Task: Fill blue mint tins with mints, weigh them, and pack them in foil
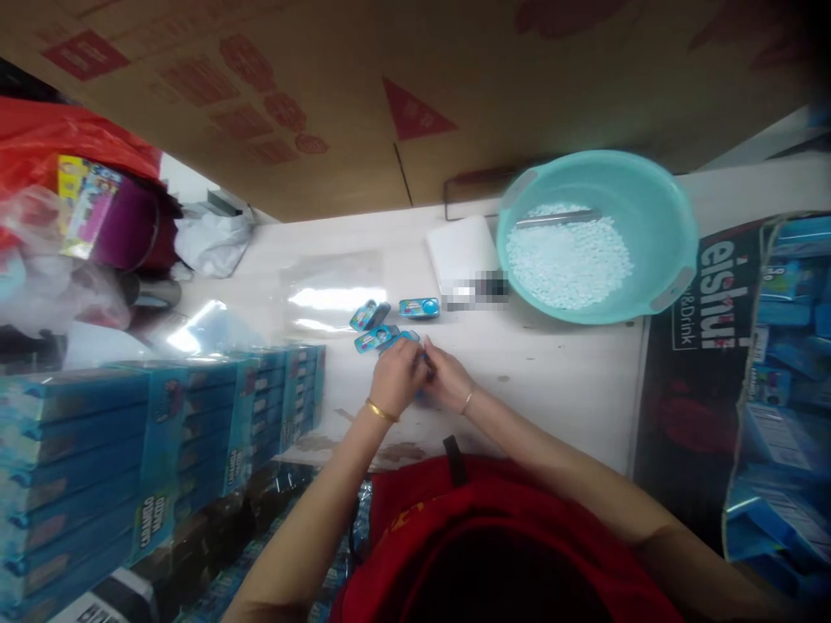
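Observation:
My left hand (395, 374) and my right hand (447, 377) meet over the white table, fingers closed together around a small blue tin (427, 356). The fingers cover most of that tin. Just beyond the fingertips lie several flat blue tins with printed lids: one tin (419, 308) sits apart to the right, another tin (367, 315) leans at the left, and a third tin (375, 338) is close to my left hand. To the right, a turquoise basin (655, 251) holds many small white pellets (571, 264) and a metal scoop-like tool (557, 219).
Stacked blue display boxes (91, 467) in clear wrap stand at the left. A large cardboard box (312, 104) walls the back. A clear plastic bag (334, 294) lies on the table (551, 372). An open carton of blue packs (785, 389) is at the right; a purple container (126, 229) stands far left.

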{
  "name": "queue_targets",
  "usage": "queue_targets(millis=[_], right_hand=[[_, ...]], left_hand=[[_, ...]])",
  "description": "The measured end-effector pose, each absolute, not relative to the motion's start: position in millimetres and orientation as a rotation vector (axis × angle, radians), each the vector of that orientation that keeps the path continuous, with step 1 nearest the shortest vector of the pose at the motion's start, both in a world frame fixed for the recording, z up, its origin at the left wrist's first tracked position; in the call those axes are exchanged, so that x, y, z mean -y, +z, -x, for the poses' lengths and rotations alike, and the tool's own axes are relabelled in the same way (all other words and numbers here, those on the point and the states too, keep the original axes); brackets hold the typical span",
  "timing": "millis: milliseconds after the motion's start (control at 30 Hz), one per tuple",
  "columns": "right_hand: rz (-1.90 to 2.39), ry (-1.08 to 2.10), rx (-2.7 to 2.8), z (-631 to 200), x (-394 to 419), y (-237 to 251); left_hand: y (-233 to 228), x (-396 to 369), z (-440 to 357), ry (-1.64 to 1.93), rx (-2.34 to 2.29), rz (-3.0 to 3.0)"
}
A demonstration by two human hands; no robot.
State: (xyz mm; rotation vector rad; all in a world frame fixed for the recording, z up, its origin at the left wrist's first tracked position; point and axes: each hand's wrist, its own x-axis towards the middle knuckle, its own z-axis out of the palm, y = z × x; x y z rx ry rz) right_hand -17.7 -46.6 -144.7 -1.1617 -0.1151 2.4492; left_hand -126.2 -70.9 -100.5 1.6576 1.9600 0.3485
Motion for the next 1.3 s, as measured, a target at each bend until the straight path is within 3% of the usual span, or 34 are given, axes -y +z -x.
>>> queue_targets(millis=[200, 533, 700, 767, 833, 933, 1000, 1300], right_hand=[[0.916, 2.583, 0.258, 13, 46, -144], [0.848, 2.689, 0.239, 2, 40, -140], [0.888, 2.699, 0.382, 4, 43, -136], [0.962, 2.660, 0.435, 8, 44, -135], [1.008, 2.638, 0.461, 12, 44, -134], [0.961, 2.612, 0.467, 19, 43, -134], [0.881, 2.617, 0.441, 23, 42, -134], [0.662, 2.807, 0.371, 32, 36, -133]], left_hand=[[-112, 55, 174, 0.396, -2.318, -1.223], [-119, 26, 204, -0.518, -2.328, -1.097], [-114, 24, 203, -0.646, -2.324, -1.152], [-111, 33, 197, -0.521, -2.373, -1.229], [-108, 47, 188, -0.159, -2.327, -1.319], [-103, 69, 172, 0.497, -1.897, -1.272], [-100, 78, 163, 0.707, -1.664, -1.152], [-97, 76, 178, 0.839, -1.359, -0.497]])
